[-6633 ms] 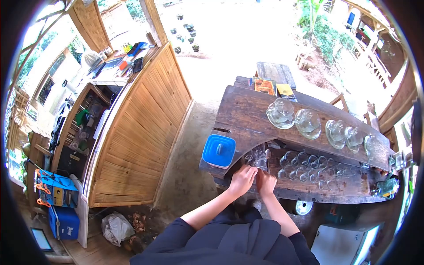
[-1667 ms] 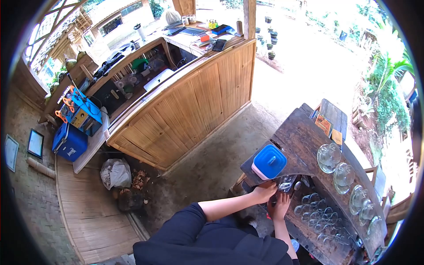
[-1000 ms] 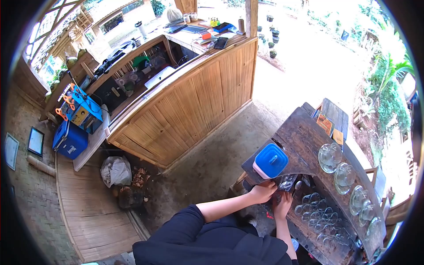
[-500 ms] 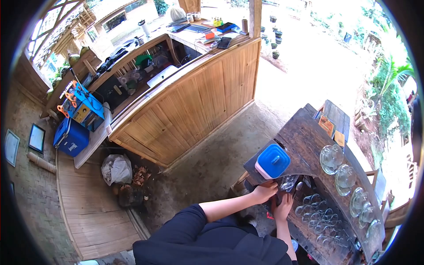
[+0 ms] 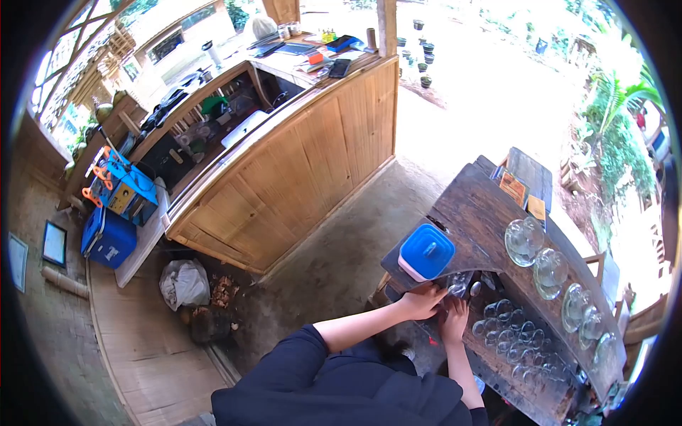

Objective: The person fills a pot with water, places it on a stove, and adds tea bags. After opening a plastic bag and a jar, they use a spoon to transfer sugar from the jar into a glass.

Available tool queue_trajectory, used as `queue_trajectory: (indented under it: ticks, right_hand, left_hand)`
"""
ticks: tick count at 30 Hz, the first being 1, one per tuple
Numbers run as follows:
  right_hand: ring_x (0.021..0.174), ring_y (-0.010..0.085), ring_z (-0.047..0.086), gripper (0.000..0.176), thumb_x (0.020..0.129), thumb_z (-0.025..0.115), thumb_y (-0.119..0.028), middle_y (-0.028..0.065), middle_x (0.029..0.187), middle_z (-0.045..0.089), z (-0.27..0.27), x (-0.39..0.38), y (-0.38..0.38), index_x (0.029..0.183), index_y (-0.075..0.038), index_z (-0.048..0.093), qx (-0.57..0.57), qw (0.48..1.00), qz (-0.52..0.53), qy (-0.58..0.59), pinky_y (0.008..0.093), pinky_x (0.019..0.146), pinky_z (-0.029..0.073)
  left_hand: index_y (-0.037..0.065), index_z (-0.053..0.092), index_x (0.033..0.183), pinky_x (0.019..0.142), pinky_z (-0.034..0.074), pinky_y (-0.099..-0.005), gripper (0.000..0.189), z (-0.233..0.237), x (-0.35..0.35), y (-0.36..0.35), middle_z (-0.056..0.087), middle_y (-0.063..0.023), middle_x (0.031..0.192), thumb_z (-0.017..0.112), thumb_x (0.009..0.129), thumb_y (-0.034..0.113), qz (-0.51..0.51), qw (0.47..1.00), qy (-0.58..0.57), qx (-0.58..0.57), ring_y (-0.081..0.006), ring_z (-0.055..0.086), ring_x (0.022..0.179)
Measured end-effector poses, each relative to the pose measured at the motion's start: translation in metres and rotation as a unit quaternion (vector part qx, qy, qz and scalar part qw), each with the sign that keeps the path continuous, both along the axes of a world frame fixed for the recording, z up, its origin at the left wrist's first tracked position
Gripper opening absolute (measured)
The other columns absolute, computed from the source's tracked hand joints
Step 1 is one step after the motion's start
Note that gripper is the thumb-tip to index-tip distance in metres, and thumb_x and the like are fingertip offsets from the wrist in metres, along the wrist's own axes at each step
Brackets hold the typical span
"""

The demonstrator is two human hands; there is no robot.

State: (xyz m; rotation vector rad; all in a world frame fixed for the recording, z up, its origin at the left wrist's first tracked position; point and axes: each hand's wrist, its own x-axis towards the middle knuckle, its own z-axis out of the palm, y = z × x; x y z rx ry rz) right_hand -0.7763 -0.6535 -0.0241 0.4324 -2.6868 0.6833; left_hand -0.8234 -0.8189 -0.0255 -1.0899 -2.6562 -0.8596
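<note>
Wood counter [image 5: 477, 213] edge: glass [image 5: 460, 285] under blue box [image 5: 426, 250], at 1 o'clock of left hand [image 5: 424, 302], 12 o'clock of right hand [image 5: 453, 321]. Hands close together, touching it; grip can't tell. Both equally near.

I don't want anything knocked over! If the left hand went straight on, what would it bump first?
Likely the clear glassware just beyond the left hand, though depth is hard to judge.

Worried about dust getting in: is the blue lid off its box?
No, the blue lid sits squarely on its box on the wooden table, above the left hand.
</note>
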Motion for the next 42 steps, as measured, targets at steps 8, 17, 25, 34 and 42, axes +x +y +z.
queue_trajectory:
  ticks: [8, 17, 25, 34, 42]
  right_hand:
    - [0.091, 0.0369, 0.052, 0.019, 0.071, 0.054, -0.002, 0.0172, 0.091, 0.057, 0.004, -0.013, -0.001, 0.09, -0.001, 0.056, -0.024, 0.999, -0.024, -0.042, 0.0473, 0.078, 0.041]
    - [0.091, 0.0402, 0.052, 0.023, 0.071, 0.054, 0.006, 0.0191, 0.092, 0.057, 0.002, -0.005, 0.006, 0.093, 0.001, 0.055, -0.074, 0.991, -0.069, -0.086, 0.048, 0.081, 0.042]
    - [0.103, 0.041, 0.054, 0.038, 0.076, 0.058, 0.003, 0.022, 0.107, 0.058, 0.02, 0.009, -0.003, 0.114, 0.002, 0.051, -0.145, 0.97, -0.146, -0.127, 0.0462, 0.089, 0.043]
    - [0.103, 0.0342, 0.059, 0.042, 0.076, 0.062, 0.005, 0.0171, 0.108, 0.061, 0.044, 0.07, 0.016, 0.116, -0.002, 0.054, -0.252, 0.947, -0.188, -0.056, 0.0396, 0.087, 0.048]
    - [0.084, 0.0331, 0.064, 0.02, 0.081, 0.06, 0.002, 0.0141, 0.089, 0.066, 0.048, 0.168, 0.084, 0.1, -0.004, 0.061, -0.314, 0.905, -0.287, 0.013, 0.0387, 0.071, 0.052]
  left_hand:
    - [0.009, 0.057, 0.119, 0.074, 0.048, -0.0421, 0.038, -0.002, -0.004, 0.008, 0.061, -0.0125, 0.092, 0.057, 0.081, 0.01, -0.001, 0.998, 0.025, -0.055, -0.0293, 0.062, 0.082]
    - [0.004, 0.065, 0.101, 0.075, 0.05, -0.0422, 0.027, -0.004, -0.012, 0.013, 0.062, -0.0134, 0.097, 0.056, 0.076, 0.008, -0.019, 0.999, 0.017, 0.032, -0.0306, 0.063, 0.087]
    - [0.005, 0.061, 0.097, 0.076, 0.048, -0.0458, 0.026, 0.0, -0.016, 0.021, 0.058, -0.0137, 0.099, 0.062, 0.072, 0.005, 0.023, 0.999, -0.023, 0.013, -0.0338, 0.058, 0.093]
    - [0.012, 0.063, 0.106, 0.091, 0.039, -0.0469, 0.038, 0.065, 0.04, 0.048, 0.056, -0.0079, 0.104, 0.071, 0.069, 0.013, -0.048, 0.997, 0.011, 0.057, -0.0291, 0.052, 0.103]
    - [0.005, 0.063, 0.086, 0.063, 0.049, -0.0379, 0.015, 0.063, 0.111, 0.133, 0.061, -0.0086, 0.077, 0.069, 0.072, 0.006, -0.195, 0.972, -0.085, 0.095, -0.0284, 0.061, 0.071]
